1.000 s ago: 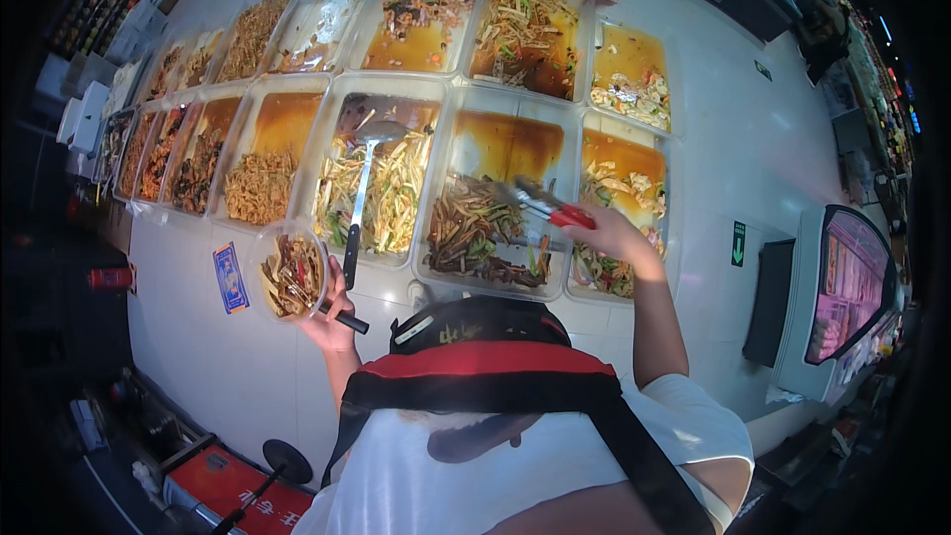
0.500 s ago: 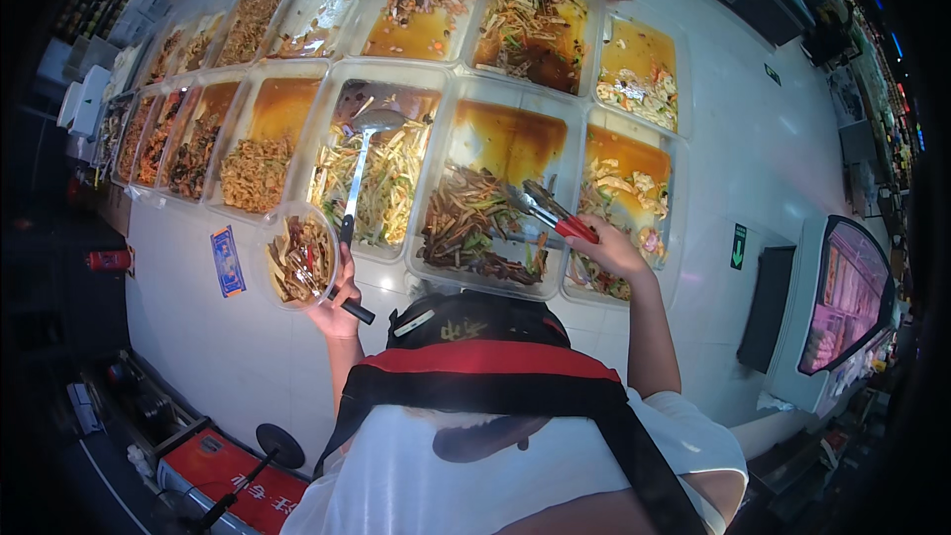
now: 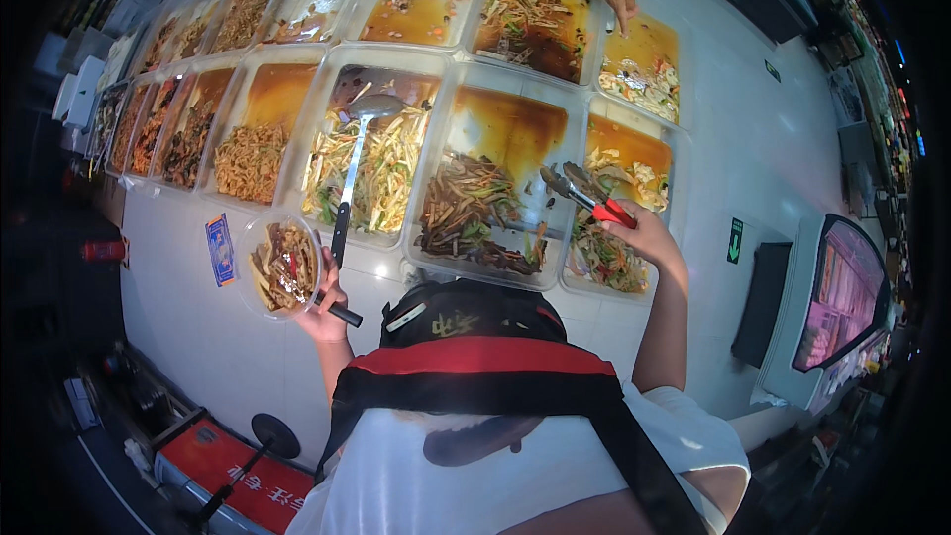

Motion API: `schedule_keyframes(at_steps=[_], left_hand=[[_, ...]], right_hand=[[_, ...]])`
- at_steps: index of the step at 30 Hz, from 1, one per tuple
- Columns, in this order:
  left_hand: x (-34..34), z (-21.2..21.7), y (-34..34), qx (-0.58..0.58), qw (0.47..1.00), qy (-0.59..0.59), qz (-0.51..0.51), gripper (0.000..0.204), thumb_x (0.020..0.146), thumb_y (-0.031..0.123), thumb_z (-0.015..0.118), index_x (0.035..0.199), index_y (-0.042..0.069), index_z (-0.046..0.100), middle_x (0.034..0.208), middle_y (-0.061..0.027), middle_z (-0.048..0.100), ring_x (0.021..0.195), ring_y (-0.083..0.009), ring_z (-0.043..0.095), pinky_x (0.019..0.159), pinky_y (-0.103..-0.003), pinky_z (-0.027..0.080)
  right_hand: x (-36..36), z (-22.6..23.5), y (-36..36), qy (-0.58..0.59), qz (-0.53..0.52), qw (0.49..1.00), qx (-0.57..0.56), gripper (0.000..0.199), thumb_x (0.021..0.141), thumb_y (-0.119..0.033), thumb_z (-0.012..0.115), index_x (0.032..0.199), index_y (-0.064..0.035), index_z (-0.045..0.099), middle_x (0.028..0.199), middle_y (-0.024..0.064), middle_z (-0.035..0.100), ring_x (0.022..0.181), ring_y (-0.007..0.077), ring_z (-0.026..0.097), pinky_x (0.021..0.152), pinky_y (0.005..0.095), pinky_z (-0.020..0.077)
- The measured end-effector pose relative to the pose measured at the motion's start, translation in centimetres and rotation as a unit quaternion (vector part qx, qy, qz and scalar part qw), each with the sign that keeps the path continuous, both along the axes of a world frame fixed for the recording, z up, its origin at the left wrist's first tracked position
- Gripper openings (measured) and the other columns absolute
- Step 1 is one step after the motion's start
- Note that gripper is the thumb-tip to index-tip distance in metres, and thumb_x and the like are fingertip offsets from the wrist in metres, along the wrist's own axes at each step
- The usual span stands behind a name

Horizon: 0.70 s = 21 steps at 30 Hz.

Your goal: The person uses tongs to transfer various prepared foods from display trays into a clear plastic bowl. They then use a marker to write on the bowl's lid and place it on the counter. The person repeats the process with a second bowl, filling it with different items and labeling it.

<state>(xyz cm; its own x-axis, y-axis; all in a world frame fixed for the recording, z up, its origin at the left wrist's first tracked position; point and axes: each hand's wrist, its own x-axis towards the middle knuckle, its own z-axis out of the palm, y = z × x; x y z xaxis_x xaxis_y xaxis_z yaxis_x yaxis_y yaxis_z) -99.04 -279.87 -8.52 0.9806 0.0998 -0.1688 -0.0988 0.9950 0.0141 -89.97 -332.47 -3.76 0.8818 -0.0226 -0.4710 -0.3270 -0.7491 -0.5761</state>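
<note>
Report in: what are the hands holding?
Left hand holding food bowl. Right hand gripping tongs, tips apart. Another person's hand opposite, clear of tongs.

A green sign (image 3: 734,241) bears a white arrow, a red panel (image 3: 206,458) white characters, a black bag (image 3: 480,309) gold ones.

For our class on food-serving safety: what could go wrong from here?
The tongs in the right hand extend over the border between two food trays, so drips could mix dishes. The left hand, holding a clear round bowl, is close to the black-handled serving spoon, which might get knocked.
</note>
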Motion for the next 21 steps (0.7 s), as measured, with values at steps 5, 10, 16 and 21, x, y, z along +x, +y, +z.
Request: schedule_keyframes(at_steps=[5,10,16,21], left_hand=[[-0.2,-0.1,0.3,-0.017,1.0,0.005,-0.002,0.081,0.092,0.037,0.061,0.155,0.005,0.022,0.161,-0.0115,0.028,0.141,-0.0275,0.04,0.043,-0.019,0.04],[0.5,-0.1,0.3,-0.036,0.999,-0.014,-0.031,0.083,0.09,0.037,0.063,0.156,0.007,0.022,0.161,-0.0093,0.029,0.141,-0.0306,0.04,0.043,-0.02,0.04],[2.3,0.0,-0.7,-0.04,0.996,-0.02,-0.073,0.078,0.092,0.032,0.061,0.156,0.009,0.023,0.162,-0.0102,0.025,0.142,-0.0328,0.037,0.044,-0.02,0.041],[3.6,-0.4,-1.7,-0.028,0.993,0.016,-0.116,0.086,0.081,0.025,0.075,0.153,0.008,0.03,0.158,-0.0139,0.033,0.142,-0.034,0.035,0.045,-0.02,0.041]], right_hand=[[-0.8,2.1,-1.5,-0.007,-0.079,0.995,0.053,0.07,0.081,-0.044,0.077,0.132,-0.0001,0.058,0.114,0.0194,0.07,0.104,0.0274,0.067,0.091,0.0349,0.0497],[-2.4,1.6,-4.3,-0.046,-0.186,0.981,-0.012,0.066,0.083,-0.04,0.077,0.131,0.0012,0.058,0.107,0.0179,0.071,0.098,0.0256,0.067,0.091,0.0362,0.0496],[-0.1,0.2,-10.5,-0.097,-0.273,0.956,0.055,0.065,0.087,-0.048,0.072,0.131,-0.0023,0.057,0.064,0.0027,0.057,0.049,0.0086,0.051,0.043,0.0247,0.0396],[3.6,1.4,-16.5,-0.111,-0.32,0.941,-0.01,0.062,0.088,-0.051,0.068,0.128,-0.0042,0.059,0.062,0.0019,0.056,0.046,0.008,0.049,0.041,0.025,0.0362]])
